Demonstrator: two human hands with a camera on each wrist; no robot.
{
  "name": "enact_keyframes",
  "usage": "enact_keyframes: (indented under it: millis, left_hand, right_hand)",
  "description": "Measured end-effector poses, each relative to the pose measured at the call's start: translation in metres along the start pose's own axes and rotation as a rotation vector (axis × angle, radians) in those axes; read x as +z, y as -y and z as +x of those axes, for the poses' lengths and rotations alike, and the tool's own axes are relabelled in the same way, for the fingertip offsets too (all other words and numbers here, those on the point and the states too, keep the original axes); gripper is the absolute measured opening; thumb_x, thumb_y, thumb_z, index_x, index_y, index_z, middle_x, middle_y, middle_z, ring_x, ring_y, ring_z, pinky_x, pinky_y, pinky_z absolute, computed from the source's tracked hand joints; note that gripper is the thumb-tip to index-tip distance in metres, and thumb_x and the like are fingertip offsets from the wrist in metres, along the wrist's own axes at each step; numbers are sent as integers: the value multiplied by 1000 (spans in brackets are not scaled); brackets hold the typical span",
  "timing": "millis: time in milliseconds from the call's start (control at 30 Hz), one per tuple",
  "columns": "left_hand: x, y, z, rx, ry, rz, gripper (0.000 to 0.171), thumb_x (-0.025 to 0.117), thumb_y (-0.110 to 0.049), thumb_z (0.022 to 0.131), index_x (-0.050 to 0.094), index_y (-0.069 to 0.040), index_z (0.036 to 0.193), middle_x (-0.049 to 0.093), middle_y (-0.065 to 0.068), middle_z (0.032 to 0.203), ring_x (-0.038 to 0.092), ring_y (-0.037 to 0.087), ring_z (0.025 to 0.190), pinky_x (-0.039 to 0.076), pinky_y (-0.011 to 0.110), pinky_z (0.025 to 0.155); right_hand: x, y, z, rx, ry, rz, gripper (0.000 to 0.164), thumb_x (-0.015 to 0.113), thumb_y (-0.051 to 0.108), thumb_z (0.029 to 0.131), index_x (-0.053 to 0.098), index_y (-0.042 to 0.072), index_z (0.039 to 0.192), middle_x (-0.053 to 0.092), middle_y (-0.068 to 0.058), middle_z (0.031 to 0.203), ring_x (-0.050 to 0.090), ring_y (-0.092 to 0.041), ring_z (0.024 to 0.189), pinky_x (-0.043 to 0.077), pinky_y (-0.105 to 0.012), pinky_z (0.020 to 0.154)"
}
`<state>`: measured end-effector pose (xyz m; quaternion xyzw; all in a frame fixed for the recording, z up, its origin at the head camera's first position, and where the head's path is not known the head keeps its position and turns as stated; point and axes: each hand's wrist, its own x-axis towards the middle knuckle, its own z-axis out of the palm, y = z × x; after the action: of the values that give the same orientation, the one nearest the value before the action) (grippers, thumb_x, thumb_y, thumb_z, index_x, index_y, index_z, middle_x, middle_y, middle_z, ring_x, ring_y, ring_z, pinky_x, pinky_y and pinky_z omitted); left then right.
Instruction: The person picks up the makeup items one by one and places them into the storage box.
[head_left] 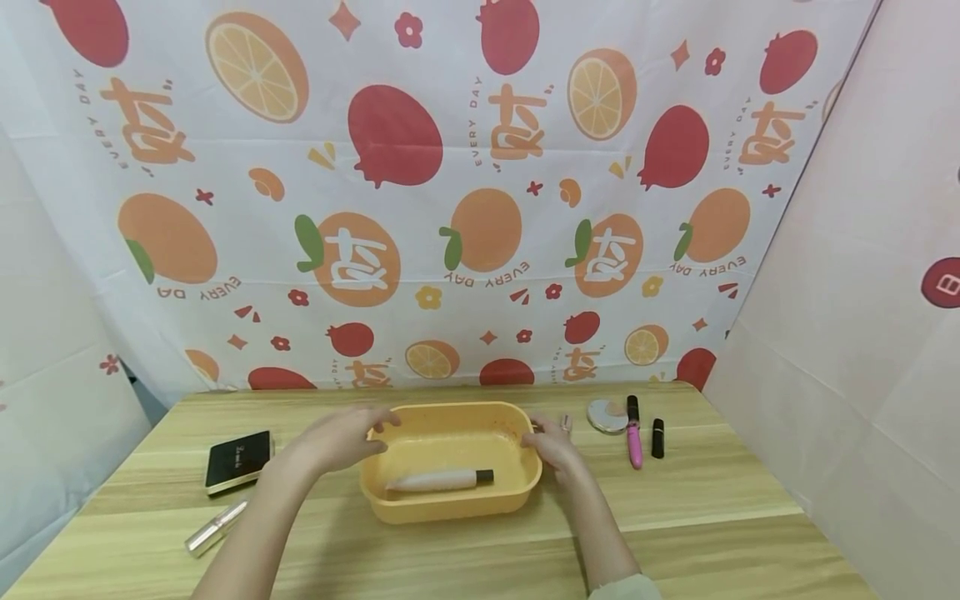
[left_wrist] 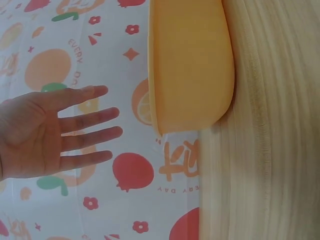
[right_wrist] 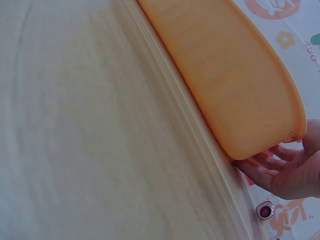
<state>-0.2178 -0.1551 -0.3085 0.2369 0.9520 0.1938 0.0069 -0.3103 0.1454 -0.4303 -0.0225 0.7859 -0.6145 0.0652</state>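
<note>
A yellow plastic basin [head_left: 450,510] sits on the wooden table in the head view. Inside it lies a whitish tube [head_left: 435,481] with a black cap. My right hand [head_left: 557,448] grips the basin's right end, the thumb over the rim and the fingers outside. In the right wrist view, those fingers [right_wrist: 265,170] reach round the low corner of the basin. Near the left end is my left hand [head_left: 348,437]; the left wrist view shows its fingers [left_wrist: 92,140] straight and spread, apart from the basin wall [left_wrist: 195,65].
Left of the basin lie a black compact case [head_left: 238,460] and a silvery cosmetic tube [head_left: 215,528]. To the right are a round compact [head_left: 607,416], a pink-and-black cosmetic tube [head_left: 634,433] and a small black tube [head_left: 657,438]. A fruit-printed curtain [head_left: 420,333] hangs behind the table.
</note>
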Motion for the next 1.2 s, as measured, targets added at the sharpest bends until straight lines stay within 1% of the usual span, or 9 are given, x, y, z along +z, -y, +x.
enact_keyframes:
  millis: [167,333,467,733,900,1200]
  left_hand:
    - [-2,4,-5,-31,6,-23,28,69,-4,79,63,-5,106,61,4,90,58,27,86,49,44,72]
    - [-2,7,-10,-59,-17,11,27,70,-4,78,64,-4,104,62,7,91,58,29,86,49,45,73]
    - [-3,8,-13,-93,-19,26,28,70,-5,78,64,-5,105,62,9,95,58,29,89,49,46,73]
    - [-7,13,-24,-144,-33,51,29,69,-7,79,63,-7,107,62,11,97,59,30,90,49,48,72]
    - [-9,16,-31,-196,-31,61,31,68,-9,80,61,-7,111,62,11,99,58,31,92,48,50,70]
    - [-16,25,-41,-290,-28,68,35,67,-11,81,59,-7,114,61,14,100,58,34,92,46,55,66]
  right_hand:
    - [1,-1,1,0,6,17,56,54,-7,71,46,-10,127,51,-30,118,60,-34,93,53,-35,74]
    - [0,-2,0,-4,11,11,56,54,-6,71,46,-9,127,53,-29,116,61,-32,91,54,-35,73]
    - [0,-2,0,-7,10,4,56,55,-6,72,46,-9,127,53,-29,116,61,-32,91,54,-35,73]
    - [1,-2,0,3,16,30,58,55,-6,72,45,-8,129,50,-29,119,60,-32,92,53,-35,74]
    - [2,0,0,12,7,37,57,55,-5,73,46,-6,129,49,-28,122,60,-30,94,53,-34,75]
    - [2,5,-1,16,23,48,57,55,-5,74,45,-6,130,49,-29,122,59,-33,95,53,-36,76]
